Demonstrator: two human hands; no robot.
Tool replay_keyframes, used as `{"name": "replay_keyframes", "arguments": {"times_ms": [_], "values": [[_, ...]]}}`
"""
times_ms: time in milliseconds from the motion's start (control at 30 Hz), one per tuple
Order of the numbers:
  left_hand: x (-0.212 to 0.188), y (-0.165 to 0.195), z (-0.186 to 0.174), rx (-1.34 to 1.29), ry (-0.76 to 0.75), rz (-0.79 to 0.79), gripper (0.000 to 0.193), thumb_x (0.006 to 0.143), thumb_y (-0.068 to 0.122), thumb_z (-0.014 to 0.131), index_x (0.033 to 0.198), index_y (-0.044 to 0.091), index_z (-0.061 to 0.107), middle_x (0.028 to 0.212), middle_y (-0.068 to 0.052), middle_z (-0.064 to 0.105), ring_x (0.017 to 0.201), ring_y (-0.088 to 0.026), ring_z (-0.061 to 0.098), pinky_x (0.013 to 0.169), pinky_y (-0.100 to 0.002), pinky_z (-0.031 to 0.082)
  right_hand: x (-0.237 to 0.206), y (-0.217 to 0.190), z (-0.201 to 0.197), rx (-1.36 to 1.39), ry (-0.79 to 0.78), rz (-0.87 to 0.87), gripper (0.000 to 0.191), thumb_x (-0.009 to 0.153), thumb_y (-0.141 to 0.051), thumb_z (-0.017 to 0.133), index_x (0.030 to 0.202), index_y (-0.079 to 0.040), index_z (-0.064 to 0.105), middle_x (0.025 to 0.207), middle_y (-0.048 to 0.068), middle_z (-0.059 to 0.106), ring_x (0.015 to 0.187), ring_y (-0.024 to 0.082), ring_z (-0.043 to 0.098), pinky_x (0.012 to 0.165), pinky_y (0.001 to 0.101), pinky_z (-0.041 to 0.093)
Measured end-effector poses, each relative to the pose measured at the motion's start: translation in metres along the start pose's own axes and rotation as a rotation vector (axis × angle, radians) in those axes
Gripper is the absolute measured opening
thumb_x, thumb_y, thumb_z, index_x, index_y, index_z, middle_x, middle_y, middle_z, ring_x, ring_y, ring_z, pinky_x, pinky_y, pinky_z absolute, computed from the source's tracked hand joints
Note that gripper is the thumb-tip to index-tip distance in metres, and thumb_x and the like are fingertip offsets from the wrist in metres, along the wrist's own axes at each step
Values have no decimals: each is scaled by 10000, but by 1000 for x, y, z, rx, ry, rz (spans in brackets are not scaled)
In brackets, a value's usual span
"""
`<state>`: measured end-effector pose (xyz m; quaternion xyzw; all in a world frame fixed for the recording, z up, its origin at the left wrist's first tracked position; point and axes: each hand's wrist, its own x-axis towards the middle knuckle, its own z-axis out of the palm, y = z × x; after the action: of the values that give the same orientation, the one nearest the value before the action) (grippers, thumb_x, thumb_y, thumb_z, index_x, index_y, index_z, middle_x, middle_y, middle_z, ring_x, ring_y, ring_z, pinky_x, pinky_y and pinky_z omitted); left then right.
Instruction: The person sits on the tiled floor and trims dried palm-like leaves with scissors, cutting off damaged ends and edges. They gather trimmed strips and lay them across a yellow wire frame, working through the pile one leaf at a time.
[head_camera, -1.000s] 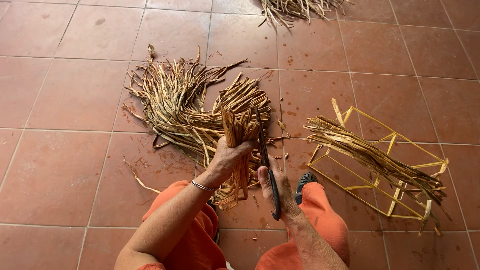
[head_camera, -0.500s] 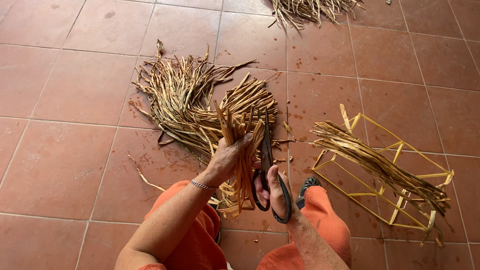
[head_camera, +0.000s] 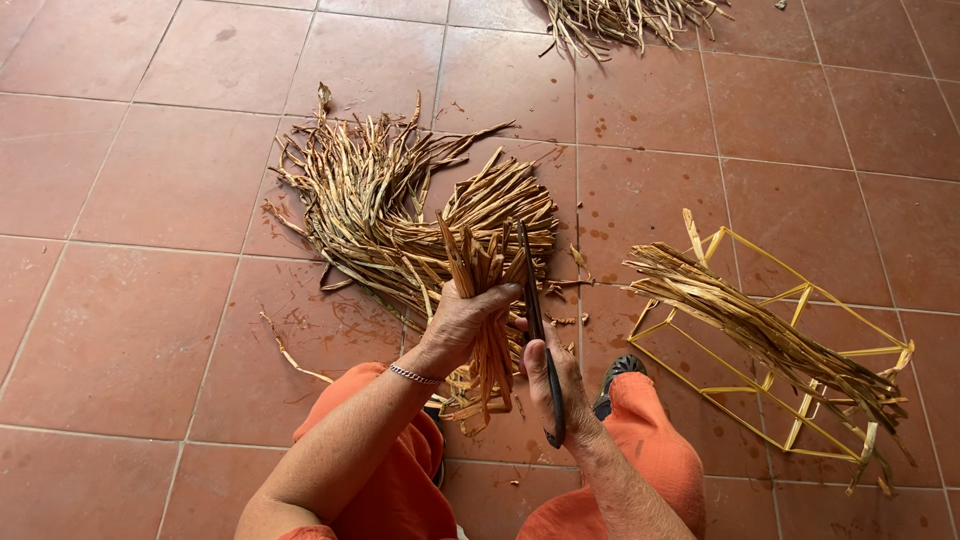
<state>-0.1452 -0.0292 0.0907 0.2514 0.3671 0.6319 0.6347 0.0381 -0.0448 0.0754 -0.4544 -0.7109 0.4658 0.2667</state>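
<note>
here, left hand (head_camera: 462, 318) fingers wrapped round a bundle (head_camera: 487, 300); right hand (head_camera: 556, 378) clasps scissors (head_camera: 538, 330) just beside them. trimmed strips (head_camera: 770, 335) on frame (head_camera: 800, 300); a pile (head_camera: 380, 200) beyond the fingers remains.

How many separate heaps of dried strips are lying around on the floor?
3: a big pile before the hands, a small pile cut off by the top edge, and a bundle across the yellow frame. More may lie outside view.

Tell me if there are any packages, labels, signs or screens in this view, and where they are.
None in view: only dried straw strips on the tiled floor, a yellow wire frame, and black scissors in the right hand beside the bundle held in the left hand.
</note>
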Motion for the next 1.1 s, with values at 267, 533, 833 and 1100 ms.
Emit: {"name": "replay_keyframes", "arguments": {"times_ms": [267,533,833,1100], "values": [[0,-4,4,-86,58,-108,156,902,100,759,1026,44,681,837,-12,629,683,-92,602,588,-280,566,-9,-1,1,-10,79,-45,709,1049,-620,236,1159,-32,616,662,3,541,623,131,574,586,318,484],[-3,3,-4,22,-28,-161,231,892,126,736,1115,75,703,929,-2,687,770,-79,626,660,-257,531,-1,3,-7,455,78,126,721,995,-644,351,1214,1,583,649,-31,423,509,55,400,424,238,361],[-7,9,1,91,-70,-236,164,963,185,654,1052,55,607,811,-44,673,609,-109,591,499,-274,499,2,4,-21,263,-23,46,845,971,-683,326,1472,-17,464,767,-35,518,625,50,450,551,224,409],[-10,14,-2,46,-87,-233,135,948,80,695,964,34,569,669,-32,563,467,-111,507,421,-278,445,-1,9,-22,42,-33,-31,911,962,-729,262,1489,-9,443,702,7,499,642,115,494,627,289,459]]}}
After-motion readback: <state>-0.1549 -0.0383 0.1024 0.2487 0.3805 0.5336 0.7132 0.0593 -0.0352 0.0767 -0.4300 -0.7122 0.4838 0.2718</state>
